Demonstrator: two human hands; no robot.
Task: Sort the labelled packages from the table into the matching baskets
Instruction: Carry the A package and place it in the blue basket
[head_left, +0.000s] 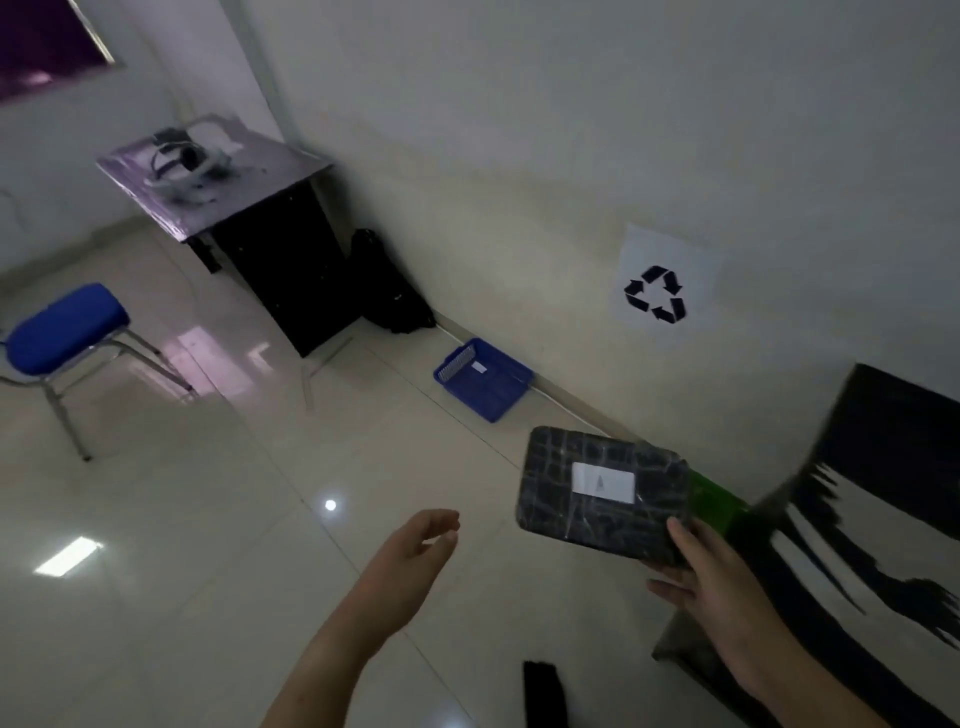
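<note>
Fingers (670, 587) of the right hand (711, 577) are spread under the lower right corner of a dark wrapped package (602, 493), and the thumb (680, 538) lies across its top edge, so the package is pinched by that one corner and carried flat, label side up. A white label (602, 483) sits near the middle of the wrapping; the mark on it is too small to read. The right forearm runs in from about five o'clock, the wrist fairly straight, the hand reaching toward eleven o'clock. At about nine o'clock of the package, well apart from it, the left hand (421, 540) hangs in the air with nothing in it, palm turned inward, fingers loosely curled and half open, its forearm rising from six o'clock. Beyond the package, toward eleven o'clock, a blue basket (485, 379) stands on the tiled floor (208, 519) against the foot of the wall, with a small white tag inside it. Above it on the wall, at about one o'clock of the package, is a white sheet printed with a recycling sign (657, 293). Something green (719, 501) shows just behind the package's right edge, partly hidden by it. A black cloth with a ragged edge (883, 467) covers a surface at three o'clock. Far off toward ten o'clock stand a blue stool (65, 325) and a dark desk (218, 179).
</note>
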